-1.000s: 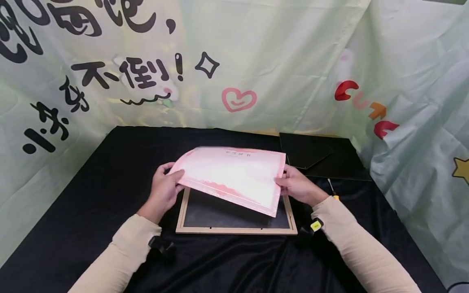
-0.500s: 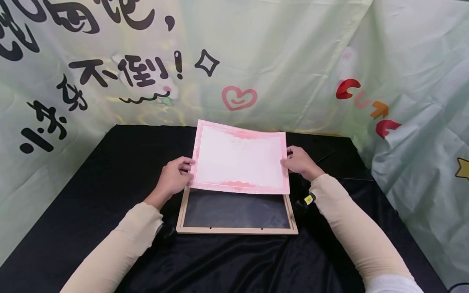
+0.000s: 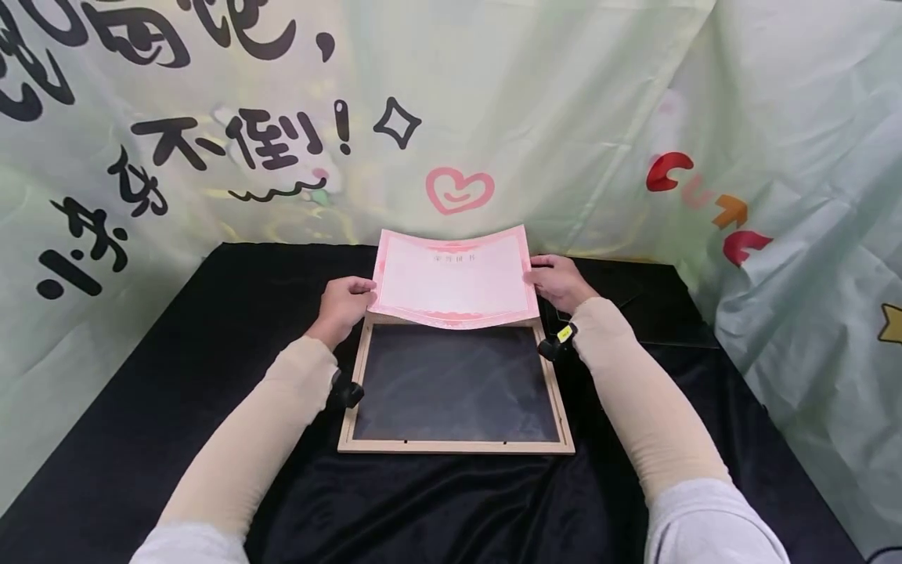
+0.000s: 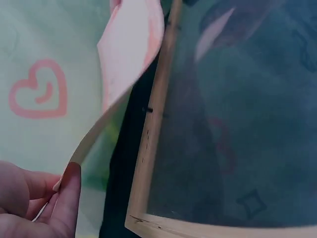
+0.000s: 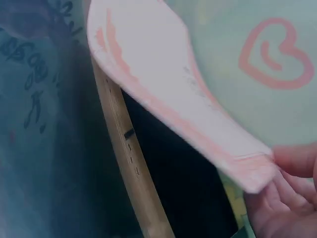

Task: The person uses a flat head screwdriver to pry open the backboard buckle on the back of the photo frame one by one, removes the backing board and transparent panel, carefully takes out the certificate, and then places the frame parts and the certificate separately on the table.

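A pink-bordered certificate (image 3: 454, 282) with a white middle is held up by its two sides, sagging in a curve between the hands. My left hand (image 3: 343, 305) pinches its left edge; in the left wrist view thumb and fingers (image 4: 69, 198) close on the sheet. At the right edge my right hand (image 3: 560, 282) pinches it, thumb on the printed face. Below lies a light wooden picture frame (image 3: 456, 447) with a dark, glossy pane (image 3: 458, 384). The certificate's lower edge overlaps the frame's far side in the head view.
A black backing board (image 3: 662, 301) lies at the back right, partly hidden by the right arm. Black cloth (image 3: 451, 509) covers the table, and a printed curtain (image 3: 550, 117) hangs close behind its far edge.
Both hands have carried the certificate away from me, from over the frame to its far side. It tilted up to face me, then bowed in the middle. The frame stayed put.
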### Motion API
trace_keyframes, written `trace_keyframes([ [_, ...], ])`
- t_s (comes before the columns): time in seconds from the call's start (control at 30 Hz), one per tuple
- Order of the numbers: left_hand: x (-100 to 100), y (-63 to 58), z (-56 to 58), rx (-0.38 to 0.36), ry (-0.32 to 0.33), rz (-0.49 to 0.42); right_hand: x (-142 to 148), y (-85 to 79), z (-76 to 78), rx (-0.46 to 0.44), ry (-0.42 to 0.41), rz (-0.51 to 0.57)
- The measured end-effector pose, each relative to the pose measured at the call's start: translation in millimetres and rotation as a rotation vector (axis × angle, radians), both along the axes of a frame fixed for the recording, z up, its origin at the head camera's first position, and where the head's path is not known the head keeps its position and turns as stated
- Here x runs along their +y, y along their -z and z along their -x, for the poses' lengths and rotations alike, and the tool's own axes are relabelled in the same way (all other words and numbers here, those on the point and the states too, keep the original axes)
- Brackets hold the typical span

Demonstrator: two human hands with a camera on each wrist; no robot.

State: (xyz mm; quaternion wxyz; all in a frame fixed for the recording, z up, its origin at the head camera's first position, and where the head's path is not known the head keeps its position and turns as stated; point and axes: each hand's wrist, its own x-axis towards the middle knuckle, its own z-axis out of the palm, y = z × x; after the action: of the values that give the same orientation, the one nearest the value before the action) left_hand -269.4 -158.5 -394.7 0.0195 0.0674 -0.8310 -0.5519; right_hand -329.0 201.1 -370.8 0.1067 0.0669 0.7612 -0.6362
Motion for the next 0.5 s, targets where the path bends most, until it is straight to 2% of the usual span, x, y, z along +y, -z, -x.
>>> trace_keyframes([
  [0.1,1,3.3,7.9,-0.069,0.055,-0.071,-4,9.8,8.8,-0.01,-0.007,-0.016],
  [0.23,0,7.7,12.6,-0.156,0.117,-0.126,-10,20.1,12.5,-0.039,0.054,-0.076],
  [0.33,-3,9.7,14.1,-0.162,0.12,-0.059,-11,23.7,10.4,-0.095,0.05,-0.082],
  [0.5,-6,11.1,15.9,-0.143,0.106,0.051,-9,24.4,7.4,-0.141,-0.084,-0.103],
])
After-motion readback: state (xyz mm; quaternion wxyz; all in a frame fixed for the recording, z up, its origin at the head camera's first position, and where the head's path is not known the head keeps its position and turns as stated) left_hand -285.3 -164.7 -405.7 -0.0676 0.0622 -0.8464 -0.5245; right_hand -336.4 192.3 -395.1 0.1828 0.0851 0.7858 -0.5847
